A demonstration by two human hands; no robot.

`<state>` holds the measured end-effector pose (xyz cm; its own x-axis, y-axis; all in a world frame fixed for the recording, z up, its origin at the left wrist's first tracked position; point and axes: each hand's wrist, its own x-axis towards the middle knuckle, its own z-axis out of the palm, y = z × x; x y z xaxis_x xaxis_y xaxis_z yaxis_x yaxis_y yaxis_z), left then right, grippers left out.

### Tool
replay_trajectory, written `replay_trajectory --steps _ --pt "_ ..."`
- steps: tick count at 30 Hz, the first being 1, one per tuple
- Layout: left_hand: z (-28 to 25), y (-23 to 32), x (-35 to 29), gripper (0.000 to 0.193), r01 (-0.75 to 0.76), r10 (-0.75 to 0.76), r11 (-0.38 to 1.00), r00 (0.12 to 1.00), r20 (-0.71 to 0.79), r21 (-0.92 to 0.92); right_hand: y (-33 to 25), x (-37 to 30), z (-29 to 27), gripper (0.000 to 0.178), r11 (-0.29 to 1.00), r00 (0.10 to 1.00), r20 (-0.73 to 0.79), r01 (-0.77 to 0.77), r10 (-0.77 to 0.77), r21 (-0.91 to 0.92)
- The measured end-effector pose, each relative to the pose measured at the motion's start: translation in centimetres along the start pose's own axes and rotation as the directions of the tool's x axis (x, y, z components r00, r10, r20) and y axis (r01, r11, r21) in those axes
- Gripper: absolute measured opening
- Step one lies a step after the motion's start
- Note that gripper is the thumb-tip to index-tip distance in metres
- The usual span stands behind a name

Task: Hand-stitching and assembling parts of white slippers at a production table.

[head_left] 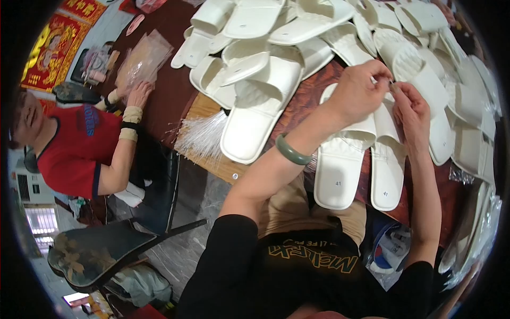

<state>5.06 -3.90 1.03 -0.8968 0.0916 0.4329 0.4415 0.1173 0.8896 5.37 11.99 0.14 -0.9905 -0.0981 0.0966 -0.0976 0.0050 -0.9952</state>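
Observation:
A pair of white slippers lies side by side at the table edge in front of me: the left slipper (336, 183) and the right slipper (387, 183). Above their straps, my left hand (361, 93) is closed in a pinch, a green bangle on its wrist. My right hand (413, 109) pinches too, its fingertips meeting those of the left. A tiny dark bit shows between the fingertips, too small to name. To the left, a bundle of thin clear plastic strands (202, 139) lies near a larger single white slipper (247, 135).
White slippers (255, 18) are heaped across the far side and down the right of the table (313, 87). Clear-wrapped slippers (473, 228) stand at the right edge. At left, a co-worker in a red shirt (79, 143) handles clear plastic bags (143, 61). A chair (101, 252) stands nearby.

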Motion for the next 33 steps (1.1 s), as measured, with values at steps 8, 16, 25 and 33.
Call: replay_trajectory --steps 8,16,25,33 --pt "-0.5 -0.5 0.0 0.013 0.093 -0.102 0.976 0.994 -0.033 -0.196 0.2 0.3 -0.1 0.017 0.996 0.996 0.007 0.094 -0.094 0.006" --pt "-0.3 -1.6 0.3 0.012 0.067 -0.076 0.972 0.997 -0.029 -0.225 0.8 0.5 -0.6 0.021 0.995 0.996 -0.034 0.078 -0.080 -0.063" --pt "-0.2 -1.6 0.2 0.009 0.043 -0.061 0.976 0.995 -0.080 -0.212 1.3 0.6 -0.9 0.017 0.994 0.997 -0.009 0.075 -0.076 -0.077" --pt "-0.2 -1.7 0.2 0.010 0.041 -0.052 0.987 0.996 -0.070 -0.158 1.8 0.8 -1.6 0.016 0.991 0.993 -0.035 0.109 -0.112 -0.075"
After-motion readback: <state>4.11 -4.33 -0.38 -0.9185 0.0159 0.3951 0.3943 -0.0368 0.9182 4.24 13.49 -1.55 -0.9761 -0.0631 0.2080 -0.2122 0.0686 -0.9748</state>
